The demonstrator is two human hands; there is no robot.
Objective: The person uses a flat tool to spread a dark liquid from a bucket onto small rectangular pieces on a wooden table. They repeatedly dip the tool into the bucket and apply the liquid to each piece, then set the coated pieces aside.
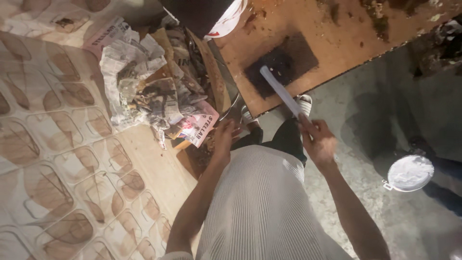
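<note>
At frame centre, the right hand (pixel 317 139) clamps its grip on the lower end of a pale, seemingly stiff, light strip (pixel 281 91) over the wooden desk (pixel 337 43), while the left hand (pixel 225 137) hangs open.

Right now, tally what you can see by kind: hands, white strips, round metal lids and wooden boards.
Hands: 2, the left hand open and empty, the right hand holding the strip
White strip: 1
Round metal lid on the floor: 1
Wooden board: 1
Total: 5
</note>
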